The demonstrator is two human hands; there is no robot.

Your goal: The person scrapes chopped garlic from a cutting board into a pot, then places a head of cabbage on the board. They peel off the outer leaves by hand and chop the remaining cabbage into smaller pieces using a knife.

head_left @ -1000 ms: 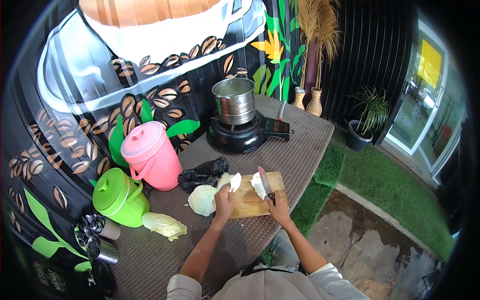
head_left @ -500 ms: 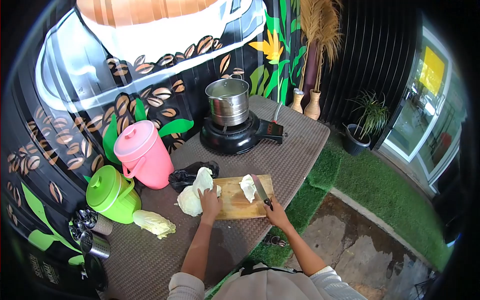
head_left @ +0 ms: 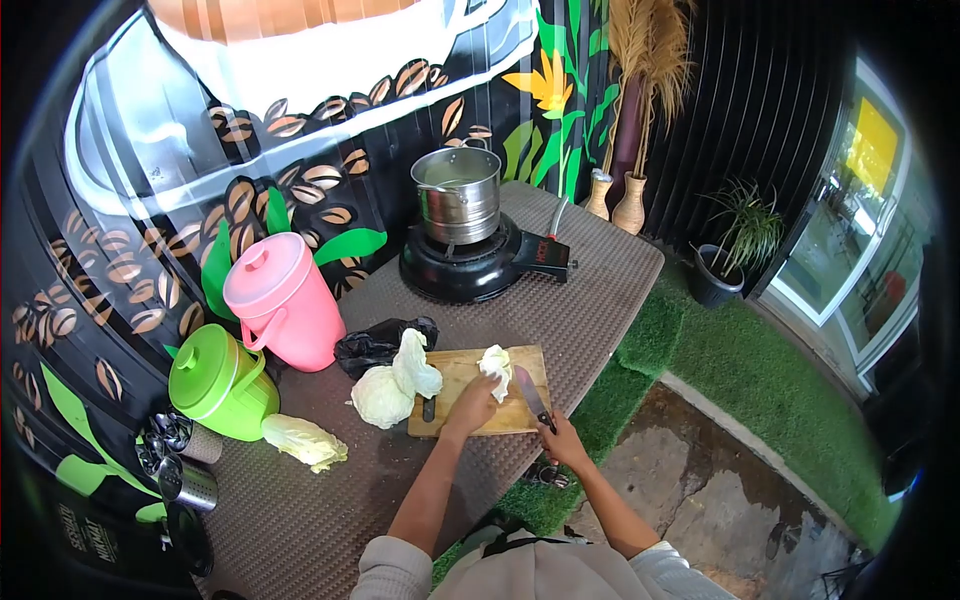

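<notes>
On the wooden cutting board lies a pale cabbage piece. My left hand reaches over the board with its fingertips at the near side of this piece; whether they grip it is hard to see. The black handle of a knife is in my right hand, and its blade points away from me over the board's right part. A round cabbage sits at the board's left edge, with a loose leaf leaning against it. A dark handle-like object lies on the board's left part.
Behind the board, a steel pot stands on a black stove. A black plastic bag, a pink container, a green container, an elongated cabbage and metal utensil holders are on the brown table.
My left hand has moved right, from the leaf beside the round cabbage to the piece on the board. My right hand and the knife have shifted slightly right and down.
</notes>
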